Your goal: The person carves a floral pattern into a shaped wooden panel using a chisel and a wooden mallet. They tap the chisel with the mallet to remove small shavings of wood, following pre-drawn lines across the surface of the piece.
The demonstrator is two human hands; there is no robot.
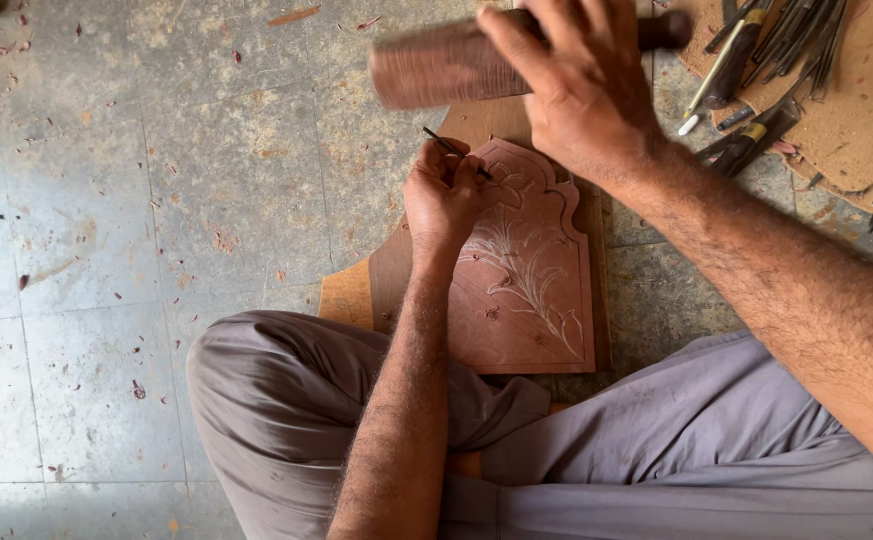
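On the grey stone floor (107, 250), between the person's crossed legs, lies a reddish-brown wooden panel with an arched top (537, 300). Its leaf and stem pattern is already cut in the middle and lower part; the upper part looks less finished. The left hand (444, 195) pinches a thin dark chisel (454, 150) against this upper part. The right hand (582, 85) is wrapped around a blurred, round wooden mallet (447, 68) above it. Spare carving tools (777, 50) lie on the right.

Worn tiled floor (157, 250) scattered with wood chips (222, 240), bearing a board (352, 295) and a tool-covered mat (857, 110)
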